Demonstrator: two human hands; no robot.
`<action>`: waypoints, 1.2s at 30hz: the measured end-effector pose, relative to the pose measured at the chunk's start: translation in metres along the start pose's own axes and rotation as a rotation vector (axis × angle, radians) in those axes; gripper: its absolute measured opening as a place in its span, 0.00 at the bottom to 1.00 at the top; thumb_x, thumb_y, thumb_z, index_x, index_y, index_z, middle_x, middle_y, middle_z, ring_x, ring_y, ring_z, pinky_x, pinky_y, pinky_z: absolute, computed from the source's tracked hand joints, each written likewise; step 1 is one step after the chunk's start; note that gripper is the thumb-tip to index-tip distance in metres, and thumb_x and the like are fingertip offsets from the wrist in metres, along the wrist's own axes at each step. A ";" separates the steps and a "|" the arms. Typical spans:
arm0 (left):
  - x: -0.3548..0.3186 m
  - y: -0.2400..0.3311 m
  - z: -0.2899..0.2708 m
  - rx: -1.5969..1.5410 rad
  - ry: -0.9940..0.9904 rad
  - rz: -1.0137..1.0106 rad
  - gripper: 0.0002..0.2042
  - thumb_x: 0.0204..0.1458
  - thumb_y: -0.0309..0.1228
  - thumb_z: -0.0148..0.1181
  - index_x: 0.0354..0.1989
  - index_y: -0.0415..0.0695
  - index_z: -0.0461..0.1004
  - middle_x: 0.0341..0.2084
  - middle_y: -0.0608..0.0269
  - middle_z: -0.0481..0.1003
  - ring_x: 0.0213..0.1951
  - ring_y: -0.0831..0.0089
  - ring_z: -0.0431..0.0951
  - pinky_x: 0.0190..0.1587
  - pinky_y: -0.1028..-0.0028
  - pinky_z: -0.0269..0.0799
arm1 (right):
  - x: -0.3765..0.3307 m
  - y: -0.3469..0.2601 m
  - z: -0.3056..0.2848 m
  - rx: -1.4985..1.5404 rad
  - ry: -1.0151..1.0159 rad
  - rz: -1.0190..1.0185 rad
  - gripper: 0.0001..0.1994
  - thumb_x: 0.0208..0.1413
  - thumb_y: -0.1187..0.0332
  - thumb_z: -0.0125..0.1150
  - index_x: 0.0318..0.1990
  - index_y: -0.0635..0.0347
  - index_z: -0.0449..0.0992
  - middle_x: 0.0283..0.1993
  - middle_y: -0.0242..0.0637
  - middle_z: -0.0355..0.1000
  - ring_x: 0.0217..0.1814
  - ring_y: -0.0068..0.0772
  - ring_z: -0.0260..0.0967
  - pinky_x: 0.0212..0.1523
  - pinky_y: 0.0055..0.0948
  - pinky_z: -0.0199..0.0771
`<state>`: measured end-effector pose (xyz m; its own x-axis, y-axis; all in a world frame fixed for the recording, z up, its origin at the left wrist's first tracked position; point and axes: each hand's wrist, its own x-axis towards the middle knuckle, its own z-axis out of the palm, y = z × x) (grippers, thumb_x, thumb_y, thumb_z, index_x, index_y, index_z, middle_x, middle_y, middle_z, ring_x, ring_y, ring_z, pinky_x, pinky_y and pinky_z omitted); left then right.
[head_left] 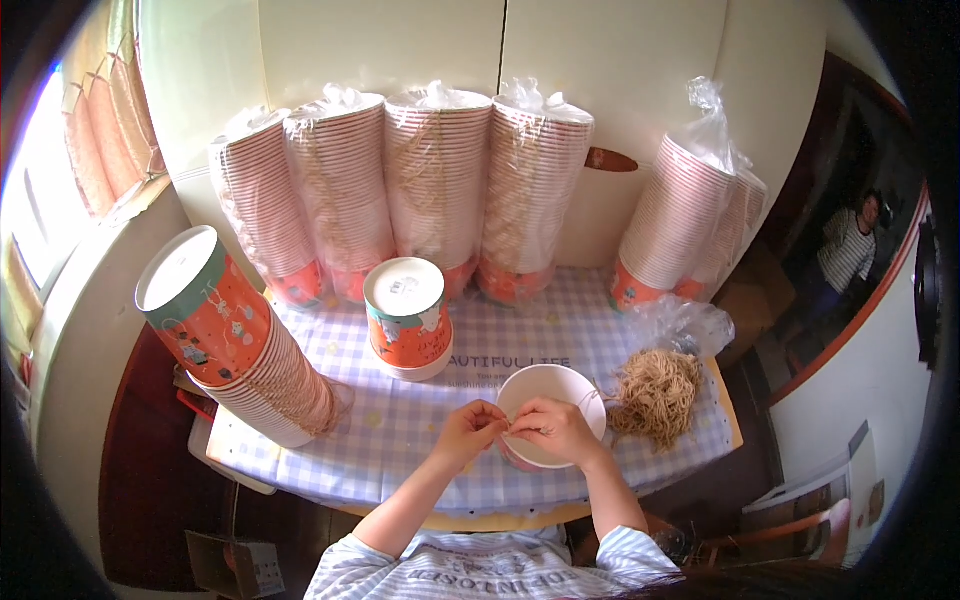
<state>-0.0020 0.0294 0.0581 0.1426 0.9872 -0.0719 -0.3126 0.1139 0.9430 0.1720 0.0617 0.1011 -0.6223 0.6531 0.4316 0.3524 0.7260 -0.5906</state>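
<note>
A white-lined paper bucket stands open end up near the table's front edge. My left hand is closed in a pinch at its left rim. Over the bucket's mouth, my right hand pinches too, its fingertips meeting those of the left. Whatever lies between the fingertips is too small to make out. Just right of the bucket lies a loose heap of tan twine, and a thin strand shows between heap and rim.
An upside-down orange bucket stands behind my hands. A tall nested stack leans at the left. Several bagged stacks line the back, with more bagged buckets at right. Crumpled clear plastic lies behind the twine. A mirror reflects a person.
</note>
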 end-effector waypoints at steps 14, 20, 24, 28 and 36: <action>-0.003 0.002 0.002 0.049 -0.008 0.026 0.03 0.51 0.23 0.52 0.33 0.38 0.67 0.23 0.64 0.72 0.20 0.81 0.70 0.21 0.82 0.65 | 0.006 -0.007 0.007 -0.002 0.026 0.131 0.04 0.42 0.69 0.61 0.27 0.56 0.75 0.28 0.32 0.70 0.30 0.34 0.70 0.29 0.30 0.70; -0.003 0.002 0.001 -0.002 -0.026 -0.004 0.04 0.52 0.23 0.50 0.34 0.38 0.66 0.23 0.64 0.72 0.20 0.80 0.70 0.22 0.81 0.65 | 0.008 -0.008 0.010 0.067 0.036 0.251 0.08 0.40 0.71 0.64 0.31 0.61 0.75 0.29 0.35 0.71 0.26 0.25 0.68 0.25 0.23 0.67; -0.003 0.001 -0.002 -0.020 -0.039 -0.023 0.04 0.52 0.23 0.50 0.35 0.38 0.65 0.22 0.63 0.72 0.20 0.80 0.70 0.22 0.81 0.65 | 0.007 -0.006 0.011 0.116 0.050 0.240 0.07 0.42 0.70 0.63 0.30 0.61 0.75 0.28 0.36 0.71 0.27 0.29 0.69 0.26 0.25 0.68; -0.004 0.002 -0.001 -0.037 -0.037 -0.042 0.04 0.52 0.23 0.50 0.34 0.38 0.65 0.21 0.63 0.71 0.20 0.80 0.70 0.22 0.82 0.65 | 0.005 -0.001 0.012 0.110 0.030 0.224 0.06 0.43 0.69 0.61 0.29 0.60 0.74 0.28 0.36 0.70 0.27 0.31 0.69 0.26 0.27 0.68; -0.006 -0.002 -0.001 0.237 0.044 0.147 0.05 0.49 0.25 0.54 0.33 0.38 0.68 0.21 0.65 0.71 0.20 0.82 0.70 0.22 0.81 0.65 | 0.007 -0.002 0.011 0.092 0.023 0.280 0.07 0.43 0.68 0.62 0.28 0.60 0.73 0.26 0.34 0.68 0.22 0.28 0.64 0.23 0.25 0.64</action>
<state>-0.0034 0.0235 0.0561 0.0691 0.9957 0.0616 -0.0981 -0.0547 0.9937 0.1592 0.0623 0.0976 -0.4933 0.8308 0.2578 0.4425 0.4948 -0.7479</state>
